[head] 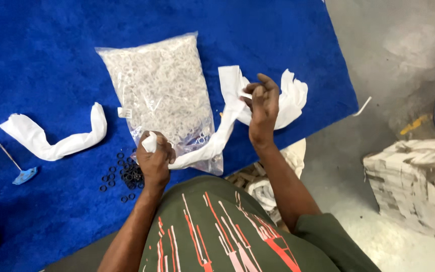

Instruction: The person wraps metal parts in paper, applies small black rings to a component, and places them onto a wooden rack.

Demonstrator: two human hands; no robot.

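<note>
A long white cloth strip [217, 138] stretches between my two hands above the blue mat [51, 50]. My left hand [154, 161] is closed around one end, low over the near corner of a clear plastic bag [164, 90] full of small whitish rings. My right hand [263, 108] is raised and pinches the wider, crumpled end of the cloth. Several small black rings [124, 179] lie loose on the mat just left of my left hand.
A second white cloth strip [56, 138] lies curved at the left. A small blue-handled tool [21, 171] rests near the mat's left edge. A wrapped stack of cartons [414, 181] stands on the grey floor at right. More white cloth [278, 176] lies below the table edge.
</note>
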